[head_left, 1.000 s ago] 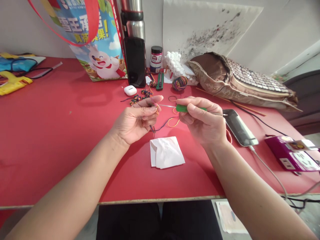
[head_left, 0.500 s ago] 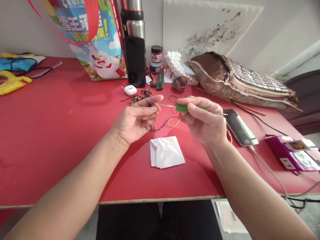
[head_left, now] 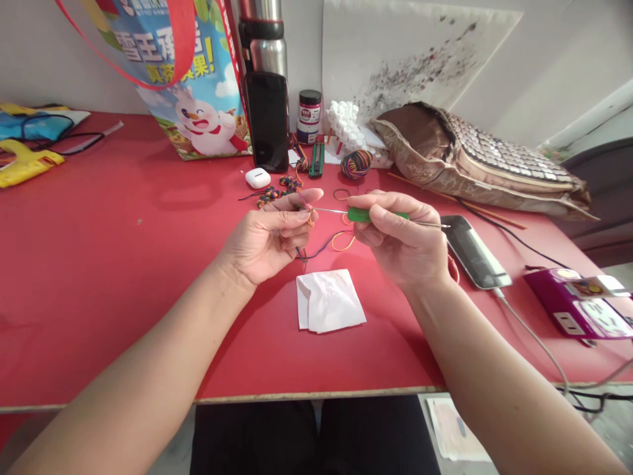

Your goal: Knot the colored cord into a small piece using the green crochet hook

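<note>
My left hand (head_left: pixel 271 234) pinches a small multicoloured crochet piece (head_left: pixel 308 212) between thumb and fingers above the red table (head_left: pixel 123 264). My right hand (head_left: pixel 400 241) grips a crochet hook with a green handle (head_left: pixel 363 214); its metal tip points left into the piece. A thin multicoloured yarn strand (head_left: pixel 336 243) trails from the work down onto the table between my hands. A ball of the same yarn (head_left: pixel 355 163) lies farther back.
A folded white tissue (head_left: pixel 327 301) lies near my hands. Behind are finished crochet bits (head_left: pixel 277 190), an earbud case (head_left: pixel 258 178), a black phone stand with flask (head_left: pixel 267 119), a jar (head_left: pixel 309 117), a printed bag (head_left: pixel 188 79). A phone (head_left: pixel 473 251), power strip (head_left: pixel 578 303) and brown bag (head_left: pixel 475 165) sit right.
</note>
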Tool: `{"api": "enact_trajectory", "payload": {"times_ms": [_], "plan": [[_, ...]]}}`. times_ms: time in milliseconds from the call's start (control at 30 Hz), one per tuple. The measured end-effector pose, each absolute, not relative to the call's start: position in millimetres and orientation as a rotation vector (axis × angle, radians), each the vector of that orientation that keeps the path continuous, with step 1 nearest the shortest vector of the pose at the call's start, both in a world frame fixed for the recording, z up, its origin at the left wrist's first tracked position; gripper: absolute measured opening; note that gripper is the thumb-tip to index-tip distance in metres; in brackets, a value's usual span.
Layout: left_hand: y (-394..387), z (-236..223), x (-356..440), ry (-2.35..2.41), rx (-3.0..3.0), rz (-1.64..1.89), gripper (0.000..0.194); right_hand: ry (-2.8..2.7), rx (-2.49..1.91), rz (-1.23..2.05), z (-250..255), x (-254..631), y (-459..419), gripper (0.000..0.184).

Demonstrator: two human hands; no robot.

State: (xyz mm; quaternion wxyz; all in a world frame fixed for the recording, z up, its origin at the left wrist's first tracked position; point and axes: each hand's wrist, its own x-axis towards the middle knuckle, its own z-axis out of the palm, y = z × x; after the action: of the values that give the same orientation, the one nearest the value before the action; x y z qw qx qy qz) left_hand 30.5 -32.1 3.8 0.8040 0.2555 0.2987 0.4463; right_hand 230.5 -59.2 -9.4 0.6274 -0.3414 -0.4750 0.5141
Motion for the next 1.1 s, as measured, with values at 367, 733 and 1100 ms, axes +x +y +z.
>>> {"api": "enact_trajectory", "payload": {"times_ms": [367,733,1100], "plan": [[-31.7,3.4,29.9,0.672,0.618,0.982,0.030,-1.073,-0.797,1.184,-8.4,229.8,-59.2,0.011],[-30.4,2.0,29.8,0.661,0.634,0.994,0.030,-1.084,-0.790,1.184,-9.4,230.8,-58.6,0.011],[-31.3,4.3,29.8,0.707,0.684,1.010,0.030,-1.081,-0.819,1.167,-11.8,231.6,-59.6,0.004]]}}
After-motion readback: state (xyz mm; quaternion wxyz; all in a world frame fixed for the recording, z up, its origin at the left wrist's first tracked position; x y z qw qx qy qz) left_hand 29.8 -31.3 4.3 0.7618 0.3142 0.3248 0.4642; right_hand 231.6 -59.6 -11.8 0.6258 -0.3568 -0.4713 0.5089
